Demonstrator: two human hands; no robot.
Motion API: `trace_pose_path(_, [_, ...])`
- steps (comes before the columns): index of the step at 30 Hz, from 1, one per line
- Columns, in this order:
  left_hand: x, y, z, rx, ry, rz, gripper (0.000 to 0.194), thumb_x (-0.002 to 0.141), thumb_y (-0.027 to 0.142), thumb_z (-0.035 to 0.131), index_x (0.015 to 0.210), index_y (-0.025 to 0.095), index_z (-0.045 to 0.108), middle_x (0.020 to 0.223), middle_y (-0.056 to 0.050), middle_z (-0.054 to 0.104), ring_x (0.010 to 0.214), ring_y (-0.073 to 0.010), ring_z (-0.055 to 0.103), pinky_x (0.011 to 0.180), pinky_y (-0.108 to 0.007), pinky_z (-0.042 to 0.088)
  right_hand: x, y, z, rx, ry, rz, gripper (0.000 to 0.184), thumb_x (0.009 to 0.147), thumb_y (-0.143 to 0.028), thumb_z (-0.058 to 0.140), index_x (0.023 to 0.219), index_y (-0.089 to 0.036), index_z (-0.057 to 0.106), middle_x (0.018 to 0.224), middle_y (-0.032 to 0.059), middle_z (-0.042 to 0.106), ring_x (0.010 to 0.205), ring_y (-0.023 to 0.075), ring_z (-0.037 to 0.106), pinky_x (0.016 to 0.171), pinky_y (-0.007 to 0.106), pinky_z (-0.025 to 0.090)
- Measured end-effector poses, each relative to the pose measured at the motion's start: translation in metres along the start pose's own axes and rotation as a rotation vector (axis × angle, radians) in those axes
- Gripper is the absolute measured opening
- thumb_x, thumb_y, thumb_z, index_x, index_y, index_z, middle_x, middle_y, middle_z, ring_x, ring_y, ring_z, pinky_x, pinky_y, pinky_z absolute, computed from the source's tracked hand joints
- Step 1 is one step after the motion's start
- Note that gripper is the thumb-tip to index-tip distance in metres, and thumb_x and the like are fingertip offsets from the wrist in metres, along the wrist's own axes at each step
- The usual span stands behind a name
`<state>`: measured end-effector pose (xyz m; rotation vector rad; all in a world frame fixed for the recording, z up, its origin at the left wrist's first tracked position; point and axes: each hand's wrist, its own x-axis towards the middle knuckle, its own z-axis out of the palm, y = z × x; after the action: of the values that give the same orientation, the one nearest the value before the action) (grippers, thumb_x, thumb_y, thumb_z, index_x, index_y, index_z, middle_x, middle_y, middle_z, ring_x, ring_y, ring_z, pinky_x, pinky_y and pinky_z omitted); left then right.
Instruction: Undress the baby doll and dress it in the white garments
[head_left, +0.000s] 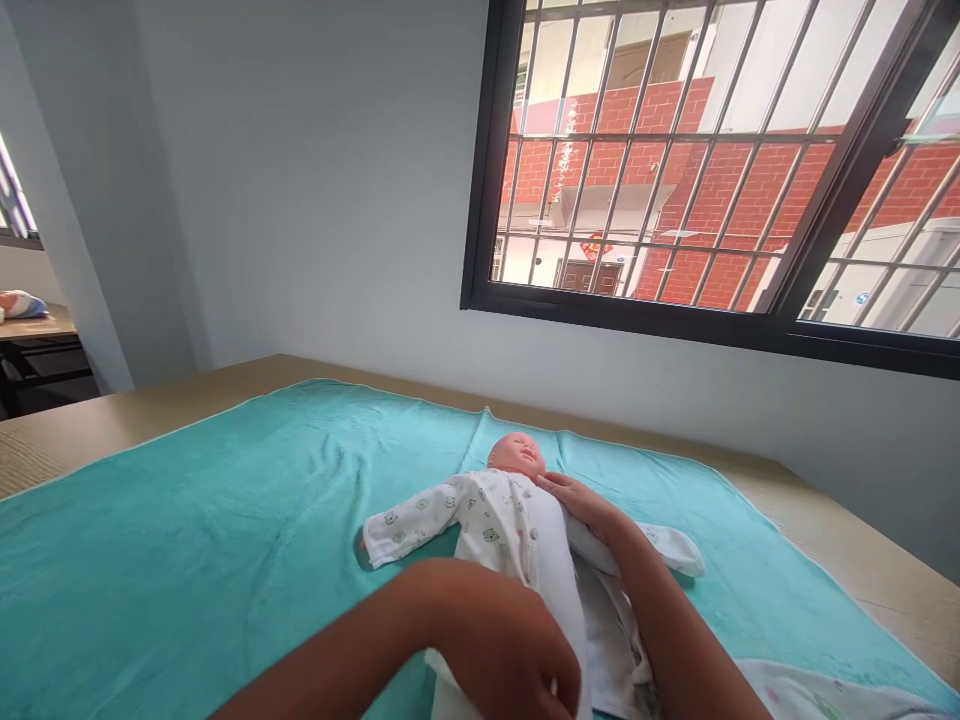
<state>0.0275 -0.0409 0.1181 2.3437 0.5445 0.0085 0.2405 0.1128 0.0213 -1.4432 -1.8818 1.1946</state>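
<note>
A baby doll (517,452) lies on its back on a turquoise blanket (187,540), its head away from me. It wears a white printed baby garment (491,520) with long sleeves spread out to both sides. The garment's right side lies folded open beside the body. My right hand (577,497) rests at the collar by the doll's neck, fingers stretched out. Low over the doll's body, my left hand (514,640) is closed, with a bit of white cloth showing between its fingers. That hand and forearm hide the doll's lower part.
The blanket covers most of a wooden table (45,445). Another pale printed cloth (817,690) lies at the lower right. Behind the table stand a wall and a barred window (675,170). Farther left is another table (37,325) with something on it.
</note>
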Motion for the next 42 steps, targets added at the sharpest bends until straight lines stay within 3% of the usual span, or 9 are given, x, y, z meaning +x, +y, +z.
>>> trace_pose_path(2, [-0.012, -0.014, -0.016, -0.092, 0.004, -0.116, 0.023, 0.082, 0.026, 0.054, 0.061, 0.024, 0.063, 0.054, 0.001, 0.064, 0.039, -0.0157, 0.057, 0.048, -0.027, 0.039, 0.001, 0.001, 0.000, 0.051, -0.021, 0.024, 0.057, 0.086, -0.065, 0.048, 0.124, -0.025, 0.060, 0.120, 0.0067, 0.068, 0.105, 0.0232, 0.064, 0.091, 0.038, 0.050])
trace_pose_path(6, [-0.042, -0.072, -0.049, 0.355, 0.422, -0.534, 0.012, 0.075, 0.029, 0.059, 0.081, 0.023, 0.069, 0.078, -0.004, 0.071, 0.064, -0.0210, 0.064, 0.058, -0.028, 0.044, 0.002, 0.003, -0.001, 0.110, -0.032, 0.057, 0.056, 0.084, -0.065, 0.052, 0.123, -0.026, 0.062, 0.122, 0.0067, 0.067, 0.107, 0.0252, 0.063, 0.093, 0.039, 0.048])
trace_pose_path(9, [-0.055, -0.128, -0.059, 0.505, 0.149, -0.992, 0.034, 0.053, 0.035, 0.078, 0.082, 0.019, 0.069, 0.087, -0.009, 0.072, 0.075, -0.0297, 0.066, 0.064, -0.036, 0.050, 0.002, 0.004, -0.003, 0.139, -0.038, 0.066, 0.055, 0.083, -0.065, 0.054, 0.120, -0.027, 0.064, 0.120, 0.0061, 0.068, 0.106, 0.0263, 0.063, 0.092, 0.039, 0.049])
trace_pose_path(11, [-0.059, -0.159, -0.059, 0.437, 0.053, -1.115, 0.038, 0.047, 0.037, 0.081, 0.078, 0.018, 0.070, 0.084, -0.010, 0.073, 0.073, -0.0294, 0.067, 0.066, -0.037, 0.052, 0.002, 0.004, -0.003, 0.166, -0.045, 0.069, 0.054, 0.081, -0.064, 0.056, 0.120, -0.027, 0.064, 0.119, 0.0060, 0.069, 0.105, 0.0268, 0.064, 0.092, 0.040, 0.049])
trace_pose_path(16, [-0.062, -0.186, -0.056, 0.455, 0.058, -1.074, 0.039, 0.041, 0.034, 0.083, 0.075, 0.020, 0.070, 0.082, -0.008, 0.073, 0.073, -0.0297, 0.067, 0.067, -0.038, 0.052, 0.004, 0.007, -0.003, 0.239, -0.043, 0.093, 0.055, 0.080, -0.061, 0.061, 0.123, -0.027, 0.062, 0.119, 0.0065, 0.069, 0.106, 0.0278, 0.064, 0.091, 0.041, 0.051])
trace_pose_path(24, [-0.074, -0.183, -0.063, 0.588, 0.300, -1.028, 0.029, 0.067, 0.014, 0.059, 0.094, 0.022, 0.065, 0.106, -0.010, 0.070, 0.096, -0.0280, 0.064, 0.081, -0.040, 0.048, 0.004, 0.013, -0.011, 0.382, -0.051, 0.097, 0.073, 0.076, -0.049, 0.071, 0.141, -0.030, 0.043, 0.122, 0.0078, 0.067, 0.104, 0.0270, 0.066, 0.084, 0.040, 0.055])
trace_pose_path(30, [-0.084, -0.191, -0.057, 0.482, 0.224, -1.173, 0.019, 0.057, 0.002, 0.063, 0.070, 0.014, 0.065, 0.088, -0.015, 0.073, 0.084, -0.0298, 0.069, 0.076, -0.039, 0.050, 0.008, 0.018, -0.010, 0.384, -0.060, 0.129, 0.068, 0.076, -0.051, 0.071, 0.137, -0.028, 0.049, 0.121, 0.0087, 0.068, 0.105, 0.0276, 0.066, 0.084, 0.040, 0.055])
trace_pose_path(37, [-0.086, -0.207, -0.058, 0.433, 0.317, -1.219, 0.030, 0.074, 0.014, 0.055, 0.103, 0.016, 0.064, 0.112, -0.018, 0.068, 0.088, -0.0274, 0.069, 0.073, -0.037, 0.051, 0.004, 0.015, -0.009, 0.423, -0.056, 0.161, 0.067, 0.075, -0.051, 0.073, 0.133, -0.026, 0.051, 0.121, 0.0092, 0.068, 0.108, 0.0282, 0.065, 0.086, 0.040, 0.055])
trace_pose_path(42, [-0.087, -0.223, -0.054, 0.435, 0.335, -1.233, 0.029, 0.073, 0.024, 0.061, 0.100, 0.017, 0.066, 0.112, -0.019, 0.068, 0.104, -0.0336, 0.064, 0.079, -0.041, 0.050, 0.002, 0.013, -0.009, 0.405, -0.054, 0.160, 0.064, 0.075, -0.052, 0.072, 0.131, -0.027, 0.053, 0.118, 0.0085, 0.069, 0.107, 0.0278, 0.065, 0.087, 0.039, 0.054])
